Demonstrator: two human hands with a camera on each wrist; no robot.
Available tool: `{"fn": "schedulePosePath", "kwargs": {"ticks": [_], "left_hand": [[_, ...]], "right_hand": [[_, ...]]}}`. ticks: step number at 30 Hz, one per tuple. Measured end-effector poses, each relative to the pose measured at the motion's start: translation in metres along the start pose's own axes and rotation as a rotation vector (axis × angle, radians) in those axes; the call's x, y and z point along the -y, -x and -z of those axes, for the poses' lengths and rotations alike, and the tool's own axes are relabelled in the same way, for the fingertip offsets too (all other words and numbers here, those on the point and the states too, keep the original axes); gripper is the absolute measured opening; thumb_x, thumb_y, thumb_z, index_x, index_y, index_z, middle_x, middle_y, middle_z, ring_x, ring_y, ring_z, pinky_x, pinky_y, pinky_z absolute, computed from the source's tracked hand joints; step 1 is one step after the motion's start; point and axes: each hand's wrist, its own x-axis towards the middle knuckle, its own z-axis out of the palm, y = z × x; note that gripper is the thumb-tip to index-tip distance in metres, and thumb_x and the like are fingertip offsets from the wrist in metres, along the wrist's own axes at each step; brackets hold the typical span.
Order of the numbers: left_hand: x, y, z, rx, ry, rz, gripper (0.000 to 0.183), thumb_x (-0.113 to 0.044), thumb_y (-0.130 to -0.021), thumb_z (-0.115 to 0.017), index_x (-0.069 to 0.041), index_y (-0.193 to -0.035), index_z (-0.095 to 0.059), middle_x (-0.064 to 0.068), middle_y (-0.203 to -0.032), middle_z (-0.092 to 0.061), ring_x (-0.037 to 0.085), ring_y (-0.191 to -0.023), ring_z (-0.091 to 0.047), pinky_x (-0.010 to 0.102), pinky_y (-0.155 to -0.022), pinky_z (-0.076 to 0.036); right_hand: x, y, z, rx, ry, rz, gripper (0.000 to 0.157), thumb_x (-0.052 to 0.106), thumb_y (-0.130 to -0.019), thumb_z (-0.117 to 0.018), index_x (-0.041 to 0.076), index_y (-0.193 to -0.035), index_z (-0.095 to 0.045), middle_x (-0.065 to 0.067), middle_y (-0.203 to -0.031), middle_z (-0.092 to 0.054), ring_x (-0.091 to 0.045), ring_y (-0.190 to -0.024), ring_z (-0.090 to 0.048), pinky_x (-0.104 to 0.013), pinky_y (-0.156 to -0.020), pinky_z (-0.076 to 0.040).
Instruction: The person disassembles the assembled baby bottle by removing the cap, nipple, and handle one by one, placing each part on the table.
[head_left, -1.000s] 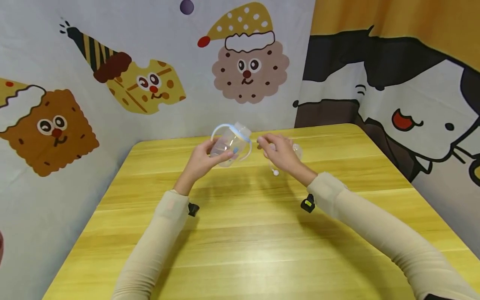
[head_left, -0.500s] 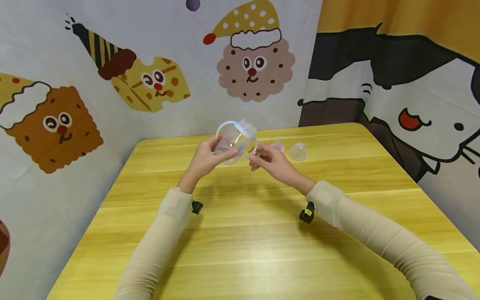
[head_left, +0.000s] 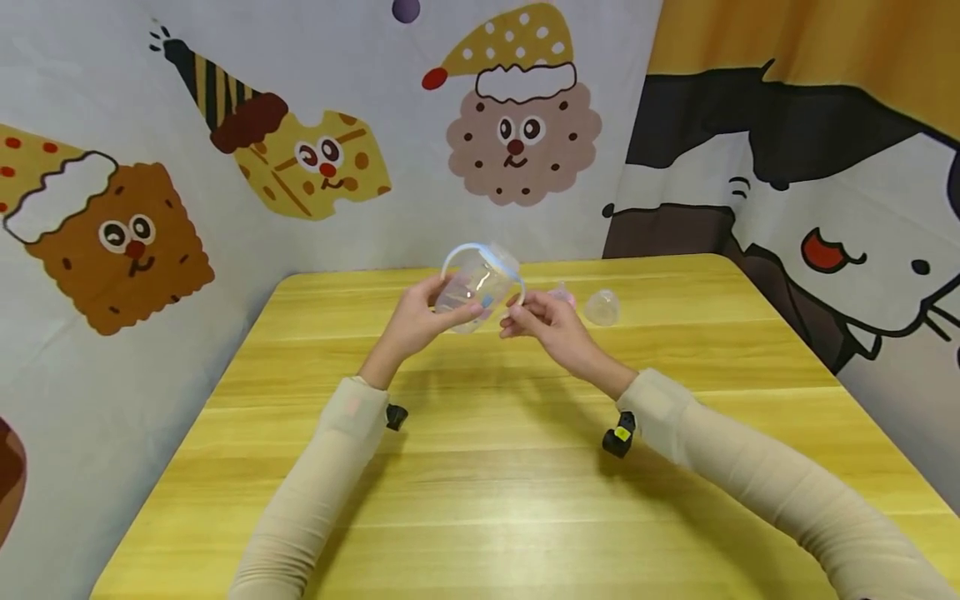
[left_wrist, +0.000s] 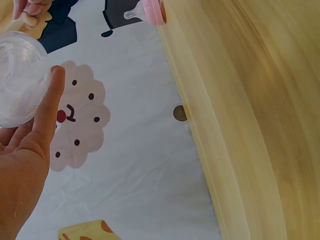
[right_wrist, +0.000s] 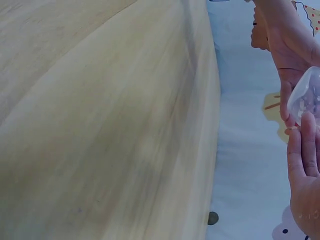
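Note:
A clear baby bottle (head_left: 480, 287) with a pale blue ring and two curved handles is held tilted above the far part of the table, its open neck toward the upper right. My left hand (head_left: 420, 321) grips the bottle's body, thumb along its near side. At the bottle's right side, my right hand (head_left: 555, 329) pinches the lower end of a white handle (head_left: 522, 292). The left wrist view catches the bottle's round base (left_wrist: 20, 75). Behind the right hand sits a pink collar with a teat (head_left: 564, 294), partly hidden. A clear dome cap (head_left: 602, 308) stands to its right.
The wooden table (head_left: 480, 483) reaches back to a white cloth wall (head_left: 330, 242) printed with cartoon figures. A curtain with a cat print (head_left: 750, 208) hangs at the right. Each wrist carries a small black camera (head_left: 618, 435).
My right hand has moved left from beside the pink collar to the bottle's handle. A thin tube with a white ball, seen under that hand earlier, is out of sight. The left hand keeps its grip.

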Motion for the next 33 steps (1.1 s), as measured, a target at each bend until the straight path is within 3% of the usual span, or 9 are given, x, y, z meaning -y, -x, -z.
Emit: {"fn": "schedulePosePath", "kwargs": {"ticks": [3, 6, 13, 17, 23, 28, 33], "left_hand": [[-0.014, 0.008, 0.005, 0.012, 0.000, 0.010, 0.057, -0.033, -0.086, -0.075, -0.008, -0.134, -0.056, 0.017, -0.122, -0.063, 0.023, -0.104, -0.062, 0.040, -0.083, -0.055], [-0.012, 0.013, 0.007, 0.006, 0.002, 0.018, 0.057, -0.031, -0.086, -0.076, -0.010, -0.134, -0.056, 0.013, -0.121, -0.064, 0.023, -0.103, -0.063, 0.039, -0.082, -0.055], [0.018, 0.010, 0.011, -0.018, -0.002, 0.020, 0.057, -0.040, -0.082, -0.078, -0.021, -0.132, -0.058, 0.006, -0.119, -0.065, 0.020, -0.101, -0.063, 0.039, -0.079, -0.055], [0.021, 0.011, 0.013, -0.026, 0.006, -0.009, 0.058, -0.048, -0.079, -0.078, -0.026, -0.129, -0.059, 0.009, -0.118, -0.066, 0.019, -0.098, -0.063, 0.038, -0.076, -0.056], [0.021, 0.017, 0.020, -0.048, -0.009, -0.028, 0.057, -0.053, -0.078, -0.077, -0.030, -0.127, -0.060, -0.002, -0.112, -0.067, 0.018, -0.096, -0.065, 0.037, -0.074, -0.057], [0.022, 0.019, 0.024, -0.055, -0.009, -0.025, 0.058, -0.052, -0.078, -0.077, -0.027, -0.128, -0.060, 0.001, -0.114, -0.066, 0.018, -0.097, -0.064, 0.037, -0.074, -0.057], [0.022, 0.019, 0.027, -0.054, 0.001, -0.020, 0.058, -0.051, -0.078, -0.078, -0.027, -0.128, -0.060, 0.003, -0.114, -0.066, 0.019, -0.097, -0.064, 0.037, -0.074, -0.056]], "right_hand": [[0.003, -0.003, 0.000, 0.006, -0.009, 0.014, 0.029, 0.016, -0.102, -0.050, -0.009, -0.117, -0.054, -0.016, -0.103, -0.068, -0.029, -0.092, -0.070, -0.043, -0.089, -0.054], [0.006, -0.006, 0.001, 0.000, -0.019, 0.020, 0.030, 0.014, -0.103, -0.049, -0.011, -0.118, -0.052, -0.015, -0.103, -0.069, -0.028, -0.093, -0.070, -0.042, -0.090, -0.053], [0.009, -0.015, 0.009, -0.117, -0.041, -0.001, 0.031, 0.020, -0.102, -0.051, -0.006, -0.118, -0.053, -0.019, -0.104, -0.068, -0.022, -0.092, -0.070, -0.036, -0.090, -0.054], [0.004, -0.020, 0.018, -0.192, -0.070, -0.041, 0.028, 0.022, -0.102, -0.052, -0.001, -0.116, -0.057, -0.026, -0.107, -0.065, -0.019, -0.089, -0.070, -0.036, -0.088, -0.055], [-0.020, -0.024, 0.032, -0.229, -0.041, -0.177, 0.029, 0.023, -0.103, -0.049, -0.003, -0.116, -0.055, -0.020, -0.102, -0.065, -0.017, -0.084, -0.068, -0.032, -0.084, -0.056], [-0.043, -0.027, 0.040, -0.245, 0.098, -0.340, 0.032, 0.024, -0.104, -0.047, -0.005, -0.112, -0.056, -0.017, -0.096, -0.065, -0.016, -0.079, -0.065, -0.027, -0.072, -0.055], [-0.055, -0.030, 0.042, -0.203, 0.239, -0.470, 0.033, 0.021, -0.105, -0.044, -0.008, -0.113, -0.056, -0.013, -0.090, -0.065, -0.021, -0.077, -0.061, -0.025, -0.057, -0.045]]}}
